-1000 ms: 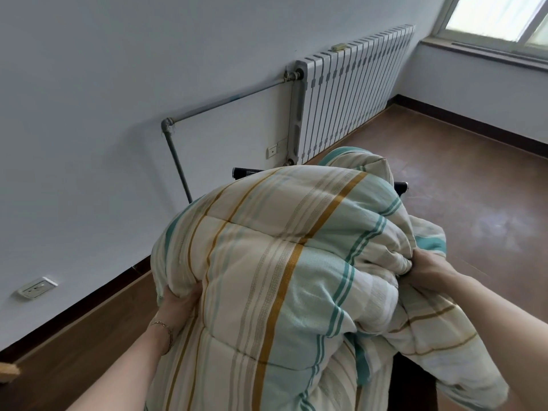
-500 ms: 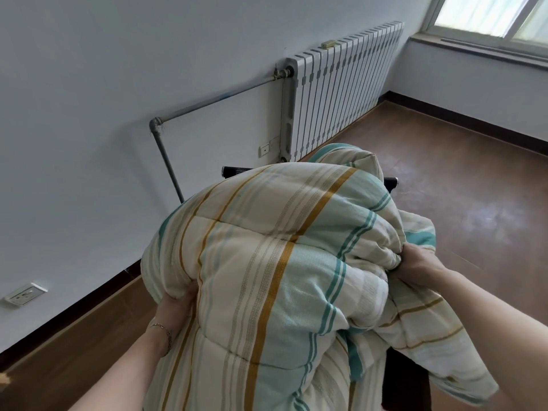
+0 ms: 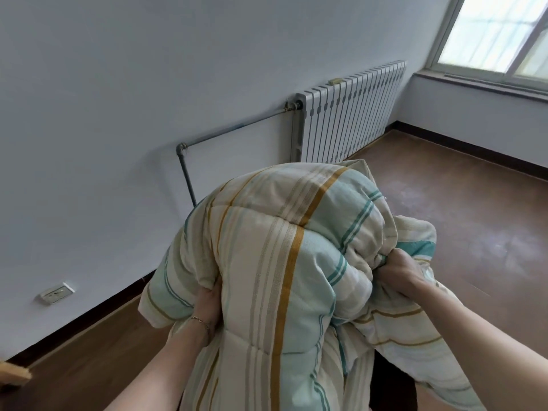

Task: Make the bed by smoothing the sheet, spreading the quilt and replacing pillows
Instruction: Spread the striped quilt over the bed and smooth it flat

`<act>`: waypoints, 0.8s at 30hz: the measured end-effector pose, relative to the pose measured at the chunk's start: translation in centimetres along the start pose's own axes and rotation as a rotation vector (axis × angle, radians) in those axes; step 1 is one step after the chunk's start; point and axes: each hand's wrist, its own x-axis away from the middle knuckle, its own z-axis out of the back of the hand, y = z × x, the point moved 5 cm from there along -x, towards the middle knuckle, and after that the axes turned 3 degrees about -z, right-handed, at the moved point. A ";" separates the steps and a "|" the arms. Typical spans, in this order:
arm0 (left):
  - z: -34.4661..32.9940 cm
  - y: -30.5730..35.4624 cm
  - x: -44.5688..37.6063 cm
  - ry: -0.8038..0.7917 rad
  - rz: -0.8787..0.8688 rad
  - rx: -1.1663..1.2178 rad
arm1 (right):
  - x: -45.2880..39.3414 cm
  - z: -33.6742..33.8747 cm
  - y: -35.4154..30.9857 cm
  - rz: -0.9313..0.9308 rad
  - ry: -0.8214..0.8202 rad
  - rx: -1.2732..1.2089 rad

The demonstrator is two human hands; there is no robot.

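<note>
Quilt (image 3: 284,277), striped in cream, teal and mustard, is bundled up in the air between both hands, well clear of the floor (image 3: 474,203), its lower folds hanging down below the wrists. No bed, sheet or pillow is in view, so this looks like the carrying part of the spreading step: the quilt is in hand but not yet laid out. The next move, as I judge it, calls for bringing the bundle over the bed, finding an edge or two corners, and letting the bulk drop open so it can be drawn flat.

Left hand (image 3: 207,304) is pushed up into the underside of the bundle, fingers buried in the fabric and apparently gripping it, a thin bracelet (image 3: 199,319) at the wrist; the forearm rises steeply from below. Right hand (image 3: 398,271) clutches a gathered fold at the bundle's right side, fingers curled tight round the cloth, forearm reaching in from the lower right. Beyond the hands stand a white radiator (image 3: 353,114) and its pipe (image 3: 237,127) on the wall.
</note>
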 end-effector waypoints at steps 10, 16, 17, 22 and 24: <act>-3.3 5.3 8.6 -0.031 -0.063 0.168 | 7.2 6.1 -2.7 0.105 0.038 -0.415; -4.4 9.2 14.2 -0.076 -0.032 0.304 | 11.3 10.2 -5.5 0.173 0.091 -0.601; -4.5 9.7 14.9 -0.074 -0.035 0.324 | 12.2 10.8 -6.0 0.177 0.103 -0.638; -4.6 11.7 19.1 -0.085 -0.083 0.425 | 15.5 13.1 -7.6 0.198 0.101 -0.718; -4.4 12.4 20.3 -0.080 -0.090 0.440 | 16.4 13.8 -8.0 0.197 0.100 -0.724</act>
